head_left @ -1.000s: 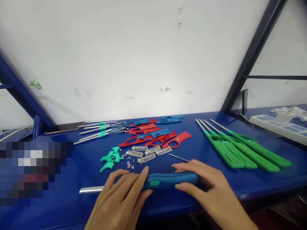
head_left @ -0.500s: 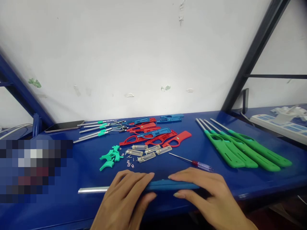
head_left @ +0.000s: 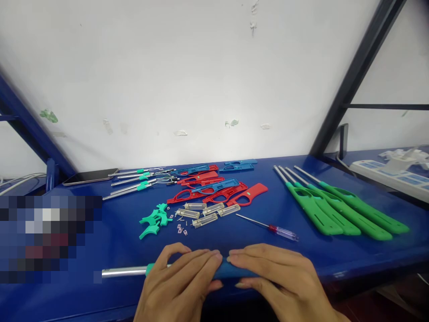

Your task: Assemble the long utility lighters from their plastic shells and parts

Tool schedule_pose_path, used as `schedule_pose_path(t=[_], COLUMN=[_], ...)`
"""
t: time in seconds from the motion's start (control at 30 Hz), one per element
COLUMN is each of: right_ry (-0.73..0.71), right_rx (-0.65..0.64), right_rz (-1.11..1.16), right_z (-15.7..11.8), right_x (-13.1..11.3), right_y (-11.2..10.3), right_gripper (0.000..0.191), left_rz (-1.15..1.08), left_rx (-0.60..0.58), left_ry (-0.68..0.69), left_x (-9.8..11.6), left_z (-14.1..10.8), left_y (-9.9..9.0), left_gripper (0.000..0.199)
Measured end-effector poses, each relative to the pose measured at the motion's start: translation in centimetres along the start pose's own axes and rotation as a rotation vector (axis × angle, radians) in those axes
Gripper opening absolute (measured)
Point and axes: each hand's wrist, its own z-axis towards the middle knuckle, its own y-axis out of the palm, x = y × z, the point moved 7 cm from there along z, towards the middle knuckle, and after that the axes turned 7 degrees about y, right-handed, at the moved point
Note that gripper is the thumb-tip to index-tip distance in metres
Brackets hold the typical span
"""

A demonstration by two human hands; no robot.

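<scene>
Near the front edge of the table I hold a blue utility lighter [head_left: 230, 270] lengthwise across. Its metal tube [head_left: 125, 271] sticks out to the left, with a green collar [head_left: 149, 269] where it meets my fingers. My left hand [head_left: 181, 281] wraps the tube end of the body, thumb below and fingers on top. My right hand [head_left: 284, 277] pinches the other part of the body the same way. The fingertips of both hands nearly meet in the middle. Most of the body is hidden under them.
Beyond my hands lie a screwdriver [head_left: 283, 233], clear fuel tanks [head_left: 205, 220], green triggers [head_left: 149, 231], and red and blue handle shells [head_left: 250, 196]. Tubes with wires [head_left: 124, 191] lie back left by a phone [head_left: 90, 176]. Several green lighters [head_left: 348, 210] lie right. A pixelated patch covers the left.
The lighter has come lower and rolled or tilted, so the green collar now shows. My hands have moved closer together on the body, and the right has slid left.
</scene>
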Motion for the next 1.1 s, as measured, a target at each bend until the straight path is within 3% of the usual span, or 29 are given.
schedule_pose_path(t=[0.1, 0.2, 0.27, 0.33, 0.63, 0.87, 1.1], right_ry=[0.004, 0.004, 0.040, 0.068, 0.094, 0.109, 0.105], right_rx=[0.122, 0.159, 0.203, 0.232, 0.253, 0.281, 0.143], right_rz=[0.014, -0.006, -0.024, -0.028, -0.019, -0.015, 0.017], right_z=[0.8, 1.6, 1.9, 2.1, 2.3, 2.3, 2.1], right_x=[-0.8, -1.3, -1.1, -0.9, -1.1, -0.8, -0.2], right_y=[-1.1, -2.1, -2.9, -3.2, -3.4, -3.5, -3.3], right_gripper=[0.024, 0.021, 0.019, 0.015, 0.010, 0.006, 0.015], left_rz=[0.126, 0.310, 0.393, 0.389, 0.199, 0.311, 0.215], left_rx=[-0.099, -0.125, -0.160, -0.188, -0.210, -0.259, -0.279], left_ry=[0.001, -0.067, -0.050, -0.002, 0.008, 0.048, 0.039], left_x=[-0.6, -2.2, -3.1, -3.5, -2.4, -2.3, -1.6], left_z=[-0.2, -0.6, -0.9, -1.1, -0.6, -0.3, -0.5], left_y=[-0.3, -1.8, -2.6, -3.1, -2.4, -3.0, -1.9], left_gripper=[0.032, 0.047, 0.040, 0.030, 0.032, 0.032, 0.037])
